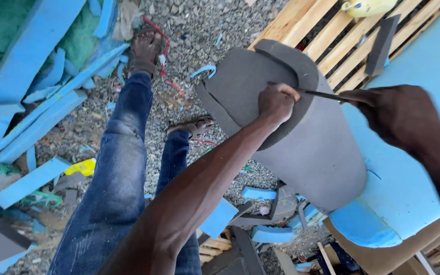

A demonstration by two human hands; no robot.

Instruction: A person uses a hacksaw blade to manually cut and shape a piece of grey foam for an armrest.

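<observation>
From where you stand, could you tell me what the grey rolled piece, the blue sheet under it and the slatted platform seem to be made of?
The grey rolled piece looks like soft foam: matte, thick-edged, bending in a smooth curve. The blue sheet seems to be foam too, dull and spongy at its cut edge. The slatted platform looks like bare, unpainted wood, pale with visible grain. The thin dark blade in the right hand is probably metal.

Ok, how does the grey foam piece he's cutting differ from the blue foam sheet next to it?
The grey foam piece is dark grey; the blue foam sheet is bright blue. The grey piece is curved with a rounded end, while the blue sheet lies flat and looks larger. The left hand presses on the grey piece and the right hand holds a thin blade to it; neither hand grips the blue sheet. Both are foam.
</observation>
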